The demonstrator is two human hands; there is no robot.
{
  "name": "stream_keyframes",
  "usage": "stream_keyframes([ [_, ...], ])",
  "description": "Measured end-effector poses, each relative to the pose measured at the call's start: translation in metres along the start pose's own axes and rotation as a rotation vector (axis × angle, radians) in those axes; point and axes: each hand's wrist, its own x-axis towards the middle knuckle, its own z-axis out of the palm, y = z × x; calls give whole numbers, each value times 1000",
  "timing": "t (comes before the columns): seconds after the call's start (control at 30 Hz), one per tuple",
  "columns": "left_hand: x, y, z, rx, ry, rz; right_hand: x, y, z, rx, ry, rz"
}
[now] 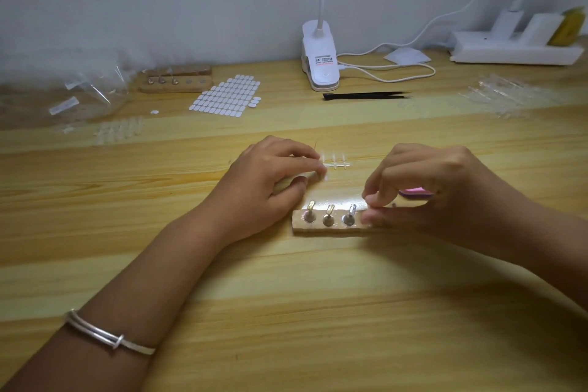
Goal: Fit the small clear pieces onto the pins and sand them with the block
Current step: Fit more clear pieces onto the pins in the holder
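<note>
Fingertips (371, 201) of the right hand (445, 194) are pinched together with the thumb over the fourth spot on the wooden holder (327, 229), which lies on the table (318, 312) near the middle; whether they grip a pin or a small clear piece cannot be told, as the fingers hide it. Three pins (329, 215) stand upright in the holder to the left of that pinch, each bare of any hand. Just beyond the right hand, a pink sanding block (415, 192) shows partly behind the knuckles. The left hand (280, 175) rests farther and to the left, its fingers curled, their tips at the left end of a clear strip of pieces (337, 165); whether they hold it cannot be told. A silver bangle (108, 332) circles the left forearm. Far across the table lie black tweezers (366, 95), a white clip lamp (319, 54), a sheet of white oval stickers (227, 94) and a second wooden holder (175, 79).
</note>
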Motion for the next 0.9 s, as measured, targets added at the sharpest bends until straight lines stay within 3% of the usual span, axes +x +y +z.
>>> stream_keyframes([
  [0.13, -1, 1, 0, -7, 4, -5, 0, 0, -1, -47, -8, -8],
  [0.4, -1, 4, -3, -98, 31, -99, 23, 11, -20, 71, 36, 180],
  [0.57, -2, 4, -2, -92, 46, -110, 62, 25, -7, -80, -264, 253],
  [0.63, -2, 2, -2, -91, 44, -73, 70, 27, 3, -142, -304, 239],
  [0.9, -1, 1, -2, -112, 61, -50, 74, 33, 12, -58, -200, 232],
])
